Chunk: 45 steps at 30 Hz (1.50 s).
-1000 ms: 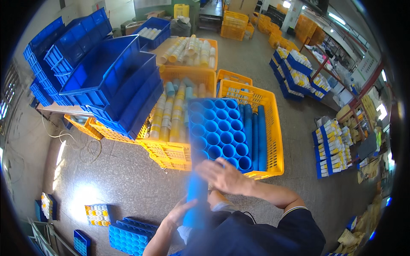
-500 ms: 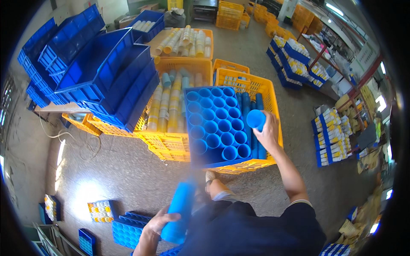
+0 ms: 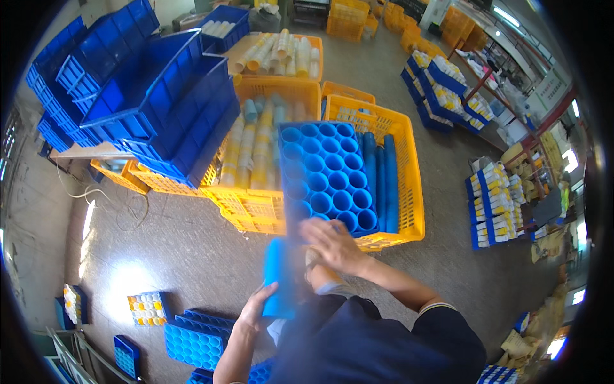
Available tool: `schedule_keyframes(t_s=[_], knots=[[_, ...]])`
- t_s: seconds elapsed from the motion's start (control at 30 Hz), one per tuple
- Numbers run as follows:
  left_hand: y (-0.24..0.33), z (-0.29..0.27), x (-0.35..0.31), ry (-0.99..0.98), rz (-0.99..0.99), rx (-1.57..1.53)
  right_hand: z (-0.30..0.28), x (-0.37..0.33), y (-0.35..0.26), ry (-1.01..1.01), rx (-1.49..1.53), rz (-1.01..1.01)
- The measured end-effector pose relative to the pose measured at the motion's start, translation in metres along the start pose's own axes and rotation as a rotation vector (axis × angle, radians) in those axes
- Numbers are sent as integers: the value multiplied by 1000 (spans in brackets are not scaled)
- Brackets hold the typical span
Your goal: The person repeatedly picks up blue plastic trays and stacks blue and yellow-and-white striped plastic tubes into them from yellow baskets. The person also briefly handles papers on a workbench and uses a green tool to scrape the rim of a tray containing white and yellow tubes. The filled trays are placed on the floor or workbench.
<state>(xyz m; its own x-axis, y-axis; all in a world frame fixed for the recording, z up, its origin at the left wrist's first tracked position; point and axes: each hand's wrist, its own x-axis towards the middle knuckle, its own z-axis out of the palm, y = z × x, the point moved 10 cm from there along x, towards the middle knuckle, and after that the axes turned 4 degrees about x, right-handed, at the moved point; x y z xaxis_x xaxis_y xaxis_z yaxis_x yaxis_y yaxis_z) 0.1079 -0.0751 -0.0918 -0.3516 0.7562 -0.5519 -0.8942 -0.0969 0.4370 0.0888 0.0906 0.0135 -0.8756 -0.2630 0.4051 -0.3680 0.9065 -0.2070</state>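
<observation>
My left hand [image 3: 259, 306] is closed around a light-blue tube [image 3: 274, 272], held upright low in front of my body. A blurred vertical smear covers part of the tube's right side. At the near edge of a blue tray [image 3: 372, 232] is my right hand [image 3: 336, 246], slightly blurred, with its fingers stretched out and no object visible in them. Rows of round blue cups [image 3: 336, 182] stand in the tray, mouths up. Some of the near-left cups are hidden by the smear and my right hand. Under the tray, a yellow crate [image 3: 414, 173] holds long blue tubes [image 3: 391, 185].
Left of the tray, yellow crates [image 3: 246, 216] hold white and yellow tubes [image 3: 246, 150]. Stacked blue bins [image 3: 173, 128] rise at the far left. Filled trays [image 3: 195, 339] lie on the floor at lower left. More loaded trays [image 3: 489, 198] stand at right.
My right hand has come from over the crate's right side to the tray's near edge, and the cup it held is no longer seen in it. My left hand's tube has tilted more upright.
</observation>
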Motion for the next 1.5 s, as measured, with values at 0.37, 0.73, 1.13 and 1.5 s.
schedule_keyframes(t_s=[0.37,0.73,1.13,1.5], knots=[[19,14,-33,35,50,284,26,5,-68,46,-38,-544],[36,-55,-116,414,449,-17,56,8,125,109,1123,646],[-24,19,18,449,468,10,36,-25,26,-404,1185,335],[-45,44,169,515,252,-266,-35,-117,252,45,310,552]])
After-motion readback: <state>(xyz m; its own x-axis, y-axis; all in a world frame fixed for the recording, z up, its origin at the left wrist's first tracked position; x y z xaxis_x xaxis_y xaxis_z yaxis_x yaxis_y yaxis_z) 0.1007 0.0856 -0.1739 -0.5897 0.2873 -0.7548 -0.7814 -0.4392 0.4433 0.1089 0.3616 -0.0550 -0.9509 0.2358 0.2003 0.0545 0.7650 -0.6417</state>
